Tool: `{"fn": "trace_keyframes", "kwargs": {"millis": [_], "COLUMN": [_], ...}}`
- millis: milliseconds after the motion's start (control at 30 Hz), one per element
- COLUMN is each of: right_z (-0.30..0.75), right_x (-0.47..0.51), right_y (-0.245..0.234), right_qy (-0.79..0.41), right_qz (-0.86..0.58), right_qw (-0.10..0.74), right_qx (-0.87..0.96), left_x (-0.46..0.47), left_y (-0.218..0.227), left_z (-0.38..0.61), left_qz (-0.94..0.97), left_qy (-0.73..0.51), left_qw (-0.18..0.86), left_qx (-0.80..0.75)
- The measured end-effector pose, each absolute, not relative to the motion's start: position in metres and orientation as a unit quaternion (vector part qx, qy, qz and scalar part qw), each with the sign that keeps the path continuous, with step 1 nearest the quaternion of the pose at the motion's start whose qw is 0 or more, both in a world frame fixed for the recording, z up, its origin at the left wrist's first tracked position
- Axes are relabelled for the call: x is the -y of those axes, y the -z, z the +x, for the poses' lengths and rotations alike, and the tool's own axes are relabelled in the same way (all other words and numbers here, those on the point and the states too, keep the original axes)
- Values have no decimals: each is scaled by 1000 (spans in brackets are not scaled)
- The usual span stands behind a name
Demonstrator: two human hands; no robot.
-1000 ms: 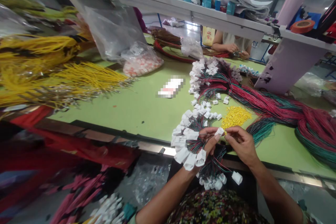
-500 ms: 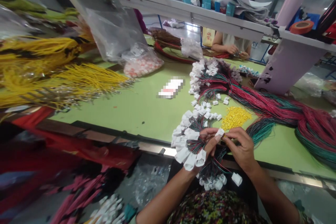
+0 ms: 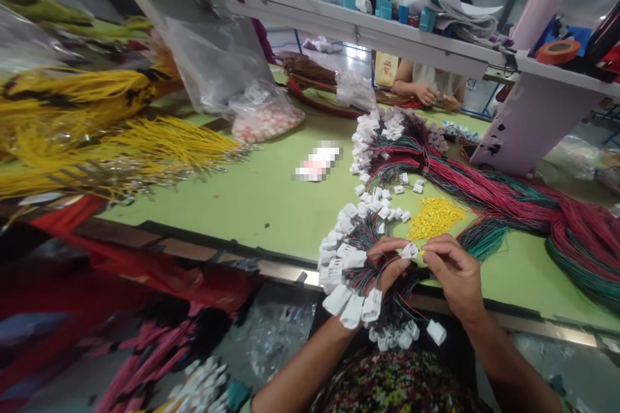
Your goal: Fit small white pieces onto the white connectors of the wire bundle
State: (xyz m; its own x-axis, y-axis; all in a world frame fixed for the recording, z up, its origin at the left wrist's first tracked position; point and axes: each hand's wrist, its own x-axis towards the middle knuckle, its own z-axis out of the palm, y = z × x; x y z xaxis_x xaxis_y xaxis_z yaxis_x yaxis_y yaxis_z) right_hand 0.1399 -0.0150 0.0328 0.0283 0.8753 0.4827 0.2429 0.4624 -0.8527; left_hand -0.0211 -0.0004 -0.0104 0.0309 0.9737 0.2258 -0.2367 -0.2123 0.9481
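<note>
Between thumb and fingers, my left hand [image 3: 391,266] grips a small white connector housing [image 3: 409,251]. Wires with several white connectors [image 3: 352,257] at their ends spread around and below this hand. Just to the right, my right hand [image 3: 458,274] is closed in a pinch on a tiny yellow piece [image 3: 423,252], slightly apart from the connector. Behind both hands lies a pile of small yellow pieces [image 3: 436,218] on the green table [image 3: 271,200]. One connector [image 3: 436,332] hangs loose below my right hand.
Red and green wire bundles [image 3: 504,190] stretch across the right. Yellow wires [image 3: 184,145] with metal ends lie left, near a bag of orange-white parts [image 3: 266,117]. A shelf [image 3: 310,6] crosses overhead on side panels. Another person's hands [image 3: 438,98] show beyond it.
My right hand has moved slightly right, away from the connector, and the yellow piece now shows at its fingertips. The connector in my left hand has turned, its end facing more to the right.
</note>
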Motion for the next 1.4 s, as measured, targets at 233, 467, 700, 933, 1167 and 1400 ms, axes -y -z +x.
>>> {"fn": "trace_keyframes", "kwargs": {"millis": [233,467,700,933,1167,1400], "right_z": [142,141,144,147,142,143], "right_x": [19,20,19,18,15,14], "right_y": [-35,-37,-38,-43,-40,-38], "right_qy": [-313,-304,-308,-337,-478,-534], "right_qz": [-430,-437,-432,-430,-425,-454], "right_qw": [545,546,532,525,542,519], "right_qx": [648,647,660,653,545,489], "left_x": [0,0,-1,0,2,3], "left_y": [4,4,11,8,10,15], "left_z": [-27,-27,-27,-23,-27,-26], "left_qz": [568,583,583,597,617,633], "left_qy": [-609,-600,-613,-621,-600,-619], "left_qw": [440,422,411,395,392,357], "left_qx": [-336,-349,-339,-319,-324,-296]}}
